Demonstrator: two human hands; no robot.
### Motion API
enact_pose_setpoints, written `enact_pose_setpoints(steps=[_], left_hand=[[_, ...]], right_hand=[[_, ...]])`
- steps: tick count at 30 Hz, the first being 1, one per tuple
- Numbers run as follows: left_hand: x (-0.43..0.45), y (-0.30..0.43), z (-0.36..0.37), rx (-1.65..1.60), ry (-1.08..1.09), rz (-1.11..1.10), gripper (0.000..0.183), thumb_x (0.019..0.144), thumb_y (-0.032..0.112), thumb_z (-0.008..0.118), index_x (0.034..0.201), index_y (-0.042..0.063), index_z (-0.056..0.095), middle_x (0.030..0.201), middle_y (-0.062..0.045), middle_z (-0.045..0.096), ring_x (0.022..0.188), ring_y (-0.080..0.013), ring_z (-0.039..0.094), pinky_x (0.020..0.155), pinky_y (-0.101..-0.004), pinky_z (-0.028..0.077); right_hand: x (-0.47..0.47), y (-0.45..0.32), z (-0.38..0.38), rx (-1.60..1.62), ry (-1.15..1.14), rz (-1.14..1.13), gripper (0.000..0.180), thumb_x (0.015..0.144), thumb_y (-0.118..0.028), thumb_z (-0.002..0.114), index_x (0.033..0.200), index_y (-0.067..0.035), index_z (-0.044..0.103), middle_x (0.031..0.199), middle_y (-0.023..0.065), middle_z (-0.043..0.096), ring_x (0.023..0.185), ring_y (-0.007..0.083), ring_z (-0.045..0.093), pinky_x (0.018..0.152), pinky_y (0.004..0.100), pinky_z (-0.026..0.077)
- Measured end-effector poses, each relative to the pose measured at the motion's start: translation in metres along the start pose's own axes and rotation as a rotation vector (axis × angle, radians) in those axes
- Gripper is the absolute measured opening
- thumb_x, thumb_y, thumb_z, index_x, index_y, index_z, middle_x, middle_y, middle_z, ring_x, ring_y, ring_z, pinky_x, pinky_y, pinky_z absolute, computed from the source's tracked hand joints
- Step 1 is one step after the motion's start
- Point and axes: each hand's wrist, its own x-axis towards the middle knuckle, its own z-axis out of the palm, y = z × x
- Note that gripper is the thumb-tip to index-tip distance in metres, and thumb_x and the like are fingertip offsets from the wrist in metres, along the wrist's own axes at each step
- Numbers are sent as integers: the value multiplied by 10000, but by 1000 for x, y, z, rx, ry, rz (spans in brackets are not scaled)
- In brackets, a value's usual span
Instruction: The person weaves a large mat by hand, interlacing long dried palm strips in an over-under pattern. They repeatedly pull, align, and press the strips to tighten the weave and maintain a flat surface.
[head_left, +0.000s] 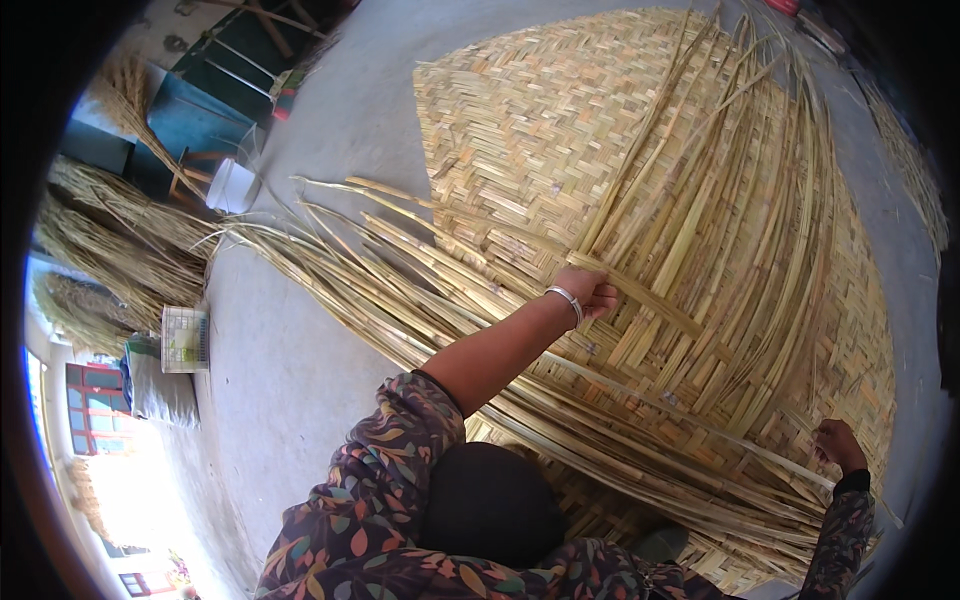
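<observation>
A large woven mat of split reed or cane strips (510, 112) covers the floor before me. My left hand (589, 291), a metal bangle at its wrist, is closed at the end of a flat strip (645, 294) that lies across the weave. Long loose strips (750, 225) run up from the working area over the mat's right part, and others (405, 292) fan out to the left. At the lower right, my right hand (836, 444) has its fingers curled near a thin pale strip (780, 456); whether it grips this is unclear.
Bundles of dried stalks (127, 225) lie at the left, beside a white bucket (232, 185) and a plastic crate (185, 339). A broom-like bundle (135, 105) leans at the upper left. More strips lie on the concrete floor (285, 360) at the far right.
</observation>
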Motion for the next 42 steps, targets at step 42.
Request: enact_pose_setpoints(steps=[42], left_hand=[[-22,-40,88,1950,-495,894,277,915,358,509,848,94,558,671,-156,605,653,-361,600,612,-470,470]], right_hand=[[-3,2,118,-445,417,-492,299,924,-387,463,832,-118,556,718,119,619,680,359,599,591,464,473]])
